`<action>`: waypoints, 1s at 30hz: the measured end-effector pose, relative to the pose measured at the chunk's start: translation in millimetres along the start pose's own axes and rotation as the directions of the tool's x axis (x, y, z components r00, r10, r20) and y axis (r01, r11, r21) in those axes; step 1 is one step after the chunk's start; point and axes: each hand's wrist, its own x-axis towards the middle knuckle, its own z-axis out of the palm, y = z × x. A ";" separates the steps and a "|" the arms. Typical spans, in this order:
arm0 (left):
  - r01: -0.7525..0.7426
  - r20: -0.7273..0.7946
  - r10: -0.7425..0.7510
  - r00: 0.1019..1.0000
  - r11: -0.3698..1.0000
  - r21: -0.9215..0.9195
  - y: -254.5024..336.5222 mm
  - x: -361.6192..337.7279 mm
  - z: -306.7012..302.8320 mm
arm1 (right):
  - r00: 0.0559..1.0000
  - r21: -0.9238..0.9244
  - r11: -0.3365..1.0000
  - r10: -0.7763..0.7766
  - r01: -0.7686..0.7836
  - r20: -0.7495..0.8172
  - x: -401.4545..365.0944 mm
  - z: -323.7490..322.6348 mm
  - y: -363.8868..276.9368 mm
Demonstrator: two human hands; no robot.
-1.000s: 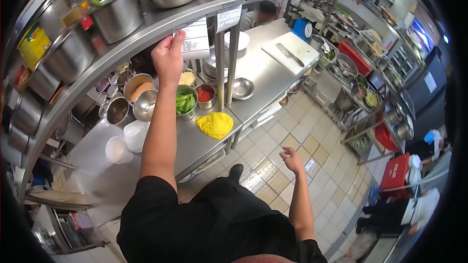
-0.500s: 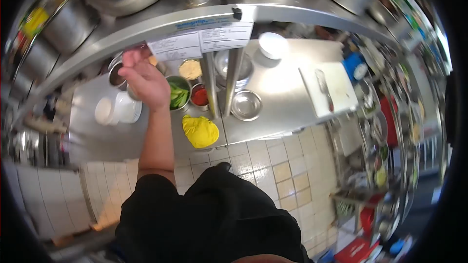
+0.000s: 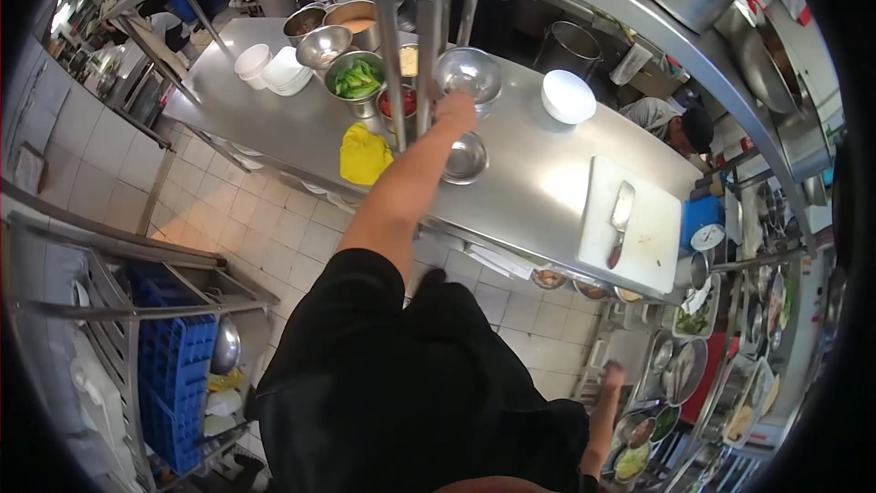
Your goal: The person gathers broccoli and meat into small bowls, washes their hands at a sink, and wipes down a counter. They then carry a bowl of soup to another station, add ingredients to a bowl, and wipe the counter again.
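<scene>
My left hand [image 3: 455,113] reaches across the steel counter [image 3: 529,183], at the near rim of a shiny metal bowl [image 3: 469,70]. Its fingers are mostly hidden, so I cannot see whether they grip the rim. Just below that hand sits a smaller metal bowl [image 3: 469,159]. To its left are a container of something red [image 3: 398,102], a pot of green leaves [image 3: 359,79] and a bunched yellow cloth [image 3: 365,155]. Low on the right, my right hand [image 3: 614,373] hangs beside the side rack; it is small and blurred.
A white bowl [image 3: 568,97], a white cutting board [image 3: 652,242] with a broad knife [image 3: 622,210], and a blue scale [image 3: 703,217] stand to the right. Upright metal posts [image 3: 390,55] rise from the counter. Behind me are blue crates [image 3: 178,383]. A person [image 3: 680,128] is beyond the counter.
My left hand has moved right, from above the containers on the left to the metal bowl. The view has shifted; my right hand and the blue crates now show.
</scene>
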 end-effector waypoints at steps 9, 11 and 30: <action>-0.337 -0.094 0.346 0.933 0.936 0.105 -17.2 25.7 -7.7 | 0.992 0.076 0.992 -0.107 0.102 0.063 49.4 -26.5 -106.4; -0.296 -0.186 0.351 0.918 0.916 0.270 -58.3 69.9 19.3 | 0.993 -0.105 0.994 0.005 0.007 0.116 33.6 -30.4 -107.4; -0.315 -0.036 0.348 0.937 0.794 -0.520 421.3 -293.0 124.9 | 0.771 -0.175 0.982 -0.053 -0.076 -0.635 445.6 -332.4 107.1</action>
